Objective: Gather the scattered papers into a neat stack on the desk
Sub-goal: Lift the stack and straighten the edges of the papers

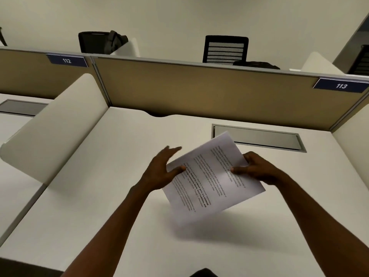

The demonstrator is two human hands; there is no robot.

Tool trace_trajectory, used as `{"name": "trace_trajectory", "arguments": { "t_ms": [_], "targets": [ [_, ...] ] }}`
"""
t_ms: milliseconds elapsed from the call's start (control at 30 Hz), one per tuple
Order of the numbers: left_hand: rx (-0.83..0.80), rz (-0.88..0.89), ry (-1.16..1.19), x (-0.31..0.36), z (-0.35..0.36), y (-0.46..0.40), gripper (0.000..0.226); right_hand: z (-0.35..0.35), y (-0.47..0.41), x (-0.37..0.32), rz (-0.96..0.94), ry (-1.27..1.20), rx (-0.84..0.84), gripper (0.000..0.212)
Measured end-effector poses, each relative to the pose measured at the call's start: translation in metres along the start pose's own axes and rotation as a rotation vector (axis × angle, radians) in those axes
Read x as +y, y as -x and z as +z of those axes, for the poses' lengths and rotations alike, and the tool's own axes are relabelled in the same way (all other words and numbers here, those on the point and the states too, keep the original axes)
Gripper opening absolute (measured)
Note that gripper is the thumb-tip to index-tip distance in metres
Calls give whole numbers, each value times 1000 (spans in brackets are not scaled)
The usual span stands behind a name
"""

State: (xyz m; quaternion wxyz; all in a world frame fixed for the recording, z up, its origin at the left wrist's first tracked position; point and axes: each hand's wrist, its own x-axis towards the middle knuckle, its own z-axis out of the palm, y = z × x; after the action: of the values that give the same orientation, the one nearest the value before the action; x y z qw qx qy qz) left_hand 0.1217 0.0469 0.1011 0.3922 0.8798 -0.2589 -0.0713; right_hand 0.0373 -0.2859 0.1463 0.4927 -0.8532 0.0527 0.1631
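Observation:
A bundle of white printed papers (211,180) is held tilted above the white desk (99,196), casting a shadow below it. My right hand (257,169) grips the bundle's right edge, thumb on the printed top. My left hand (162,169) is at the left edge, thumb pressed on the top sheet and the other fingers spread behind the paper. How many sheets the bundle holds is hard to tell. No loose papers lie elsewhere on the desk.
A grey cable hatch (257,137) is set into the desk behind the papers. A tan partition (199,90) labelled 113 (341,85) closes the back. A white side divider (54,124) stands at the left, another at the right. Black chairs (225,49) stand beyond.

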Motion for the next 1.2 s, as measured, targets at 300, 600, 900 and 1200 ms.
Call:
{"name": "trace_trajectory", "arguments": {
  "t_ms": [300,600,900,1200],
  "targets": [
    [-230,-41,331,27,-13,-4,27,-33,-15,-64,67,-16,-341,6],
    [-21,-175,842,18,-11,11,26,-7,-8,-27,-197,-1091,-380,103],
    [66,-463,987,-12,26,20,29,123,4,-4,144,-779,499,41],
    [143,-628,774,-22,51,3,17,119,-20,10,218,-684,662,32]
  ]
}}
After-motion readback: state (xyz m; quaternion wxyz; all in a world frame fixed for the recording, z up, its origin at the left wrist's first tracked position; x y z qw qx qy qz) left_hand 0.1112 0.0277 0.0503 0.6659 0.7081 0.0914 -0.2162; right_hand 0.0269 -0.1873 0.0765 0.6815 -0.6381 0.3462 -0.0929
